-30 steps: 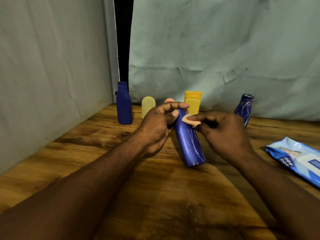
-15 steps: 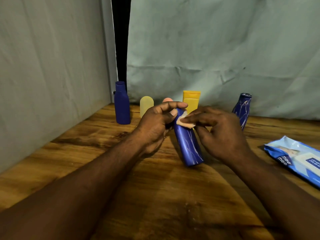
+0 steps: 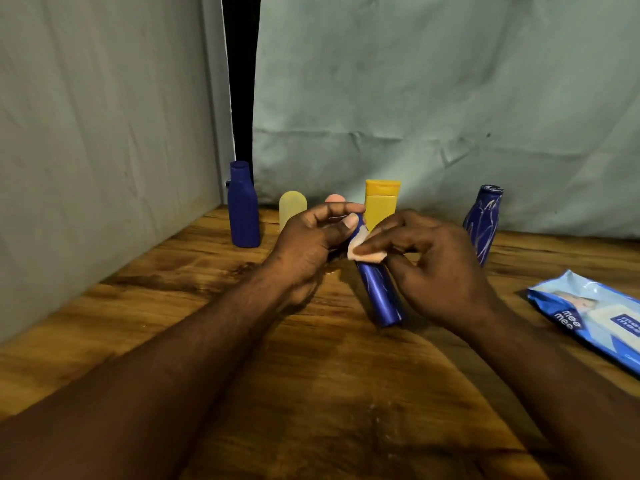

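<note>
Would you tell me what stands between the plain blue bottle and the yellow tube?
Head view: a pale yellow rounded container and a pink one, mostly hidden.

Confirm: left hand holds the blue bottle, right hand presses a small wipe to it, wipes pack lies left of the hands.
The left hand does hold the blue bottle and the right hand presses the small wipe to it, but the head view shows the wipes pack lying right of the hands, not left.

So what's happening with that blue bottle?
A person is cleaning it. The left hand holds the tilted blue bottle near its top, and the right hand pinches a small wipe against it. A pack of wipes lies to the right on the wooden table. A yellow tube stands behind.
</note>
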